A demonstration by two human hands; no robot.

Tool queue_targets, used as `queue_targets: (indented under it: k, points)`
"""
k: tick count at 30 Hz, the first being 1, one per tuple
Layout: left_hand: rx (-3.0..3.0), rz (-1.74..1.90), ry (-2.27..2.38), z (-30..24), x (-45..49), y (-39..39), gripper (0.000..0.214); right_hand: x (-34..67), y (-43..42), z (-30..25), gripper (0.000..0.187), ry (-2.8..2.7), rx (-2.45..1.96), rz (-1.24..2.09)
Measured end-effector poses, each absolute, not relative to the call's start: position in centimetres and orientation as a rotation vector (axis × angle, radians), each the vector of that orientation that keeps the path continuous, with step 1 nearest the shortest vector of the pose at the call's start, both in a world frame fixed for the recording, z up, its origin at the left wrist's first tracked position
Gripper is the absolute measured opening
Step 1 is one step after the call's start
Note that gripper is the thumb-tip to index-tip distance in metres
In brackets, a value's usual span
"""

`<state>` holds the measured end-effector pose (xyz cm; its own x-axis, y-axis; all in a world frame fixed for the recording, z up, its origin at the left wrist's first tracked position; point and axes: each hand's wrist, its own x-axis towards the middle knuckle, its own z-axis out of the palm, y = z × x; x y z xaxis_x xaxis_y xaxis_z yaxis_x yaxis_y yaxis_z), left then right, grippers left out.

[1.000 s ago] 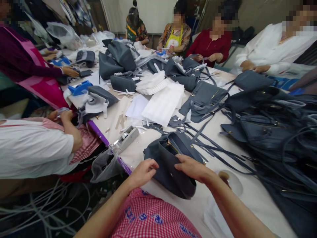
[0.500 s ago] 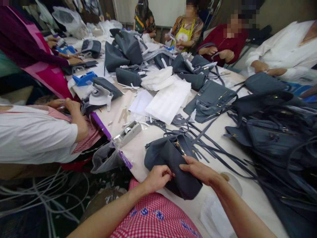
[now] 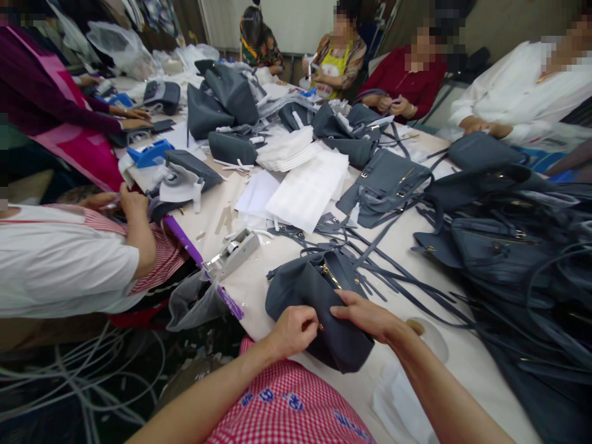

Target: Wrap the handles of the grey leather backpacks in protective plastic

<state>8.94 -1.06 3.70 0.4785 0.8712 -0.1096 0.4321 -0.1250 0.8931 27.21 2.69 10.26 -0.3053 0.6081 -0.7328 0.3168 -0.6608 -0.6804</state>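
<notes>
A dark blue-grey leather handbag (image 3: pixel 300 283) lies tilted on the near edge of the table, its mouth partly open on a gold zip (image 3: pixel 329 274). My right hand (image 3: pixel 365 313) grips the bag's upper edge, thumb on the outer face and the other fingers mostly hidden. Against the front panel, my left hand (image 3: pixel 296 330) is closed in a pinch beside a tiny gold-coloured spot. Whatever those fingertips hold is too small to make out. Thin leather straps (image 3: pixel 398 277) spread out behind the bag.
A tape dispenser (image 3: pixel 235 250) stands left of the bag. White foam sheets (image 3: pixel 309 191) lie mid-table, near more handbags (image 3: pixel 222 98). Dark bags (image 3: pixel 504 240) pile up at the right. A clear tape roll (image 3: pixel 432 339) lies by my right forearm. Several co-workers sit around the table.
The view has shifted slightly, so everything sits a little further left. Both hands keep nearly the same place on the handbag. A co-worker in white at the right has raised their upper body slightly.
</notes>
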Motion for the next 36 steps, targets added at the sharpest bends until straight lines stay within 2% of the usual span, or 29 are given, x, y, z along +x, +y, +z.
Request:
queue_targets:
  k: [6, 11, 13, 15, 18, 21, 23, 26, 28, 32, 36]
  points:
    - [1.797, 0.458, 1.152, 6.2, 8.8, -2.3, 0.018, 26.9, 2.7, 10.3, 0.025, -1.21, -1.75, 2.01]
    - [1.907, 0.254, 1.232, 8.2, 4.4, -2.9, 0.027, 26.9, 2.6, 10.3, 0.025, -1.243, -1.719, 1.973]
    - [1.964, 0.187, 1.388, 8.0, 1.9, -2.6, 0.019, 27.0, 2.4, 10.7, 0.024, -1.254, -1.689, 1.958]
    - [2.015, 0.019, 1.569, 7.8, -0.2, -2.3, 0.02, 27.1, 2.1, 11.2, 0.031, -1.216, -1.627, 1.974]
    - [2.084, -0.237, 1.576, 8.3, -1.3, -1.9, 0.026, 27.3, 1.6, 11.8, 0.045, -0.993, -1.458, 2.083]
    - [2.256, 0.034, 1.342, 10.4, 0.1, -1.8, 0.037, 27.9, 0.9, 12.1, 0.05, -0.847, -1.363, 2.05]
    - [2.312, 0.264, 1.122, 12.3, 2.1, -1.9, 0.041, 28.7, 0.2, 12.2, 0.048, -0.849, -1.355, 1.935]
    - [2.301, 0.387, 0.922, 14.7, 5.6, -2.1, 0.022, 30.3, -1.4, 12.1, 0.042, -0.91, -1.391, 1.707]
    - [2.351, 0.354, 0.897, 15.4, 8.0, -2.4, 0.02, 31.2, -2.9, 11.7, 0.033, -1.019, -1.456, 1.529]
    - [2.462, 0.091, 0.98, 14.4, 12.0, -3.0, 0.044, 31.5, -5.8, 10.8, 0.02, -1.289, -1.585, 1.237]
    - [2.363, -0.047, 1.051, 12.4, 13.9, -2.9, 0.02, 30.5, -8.0, 9.9, 0.02, -1.231, -1.639, 1.2]
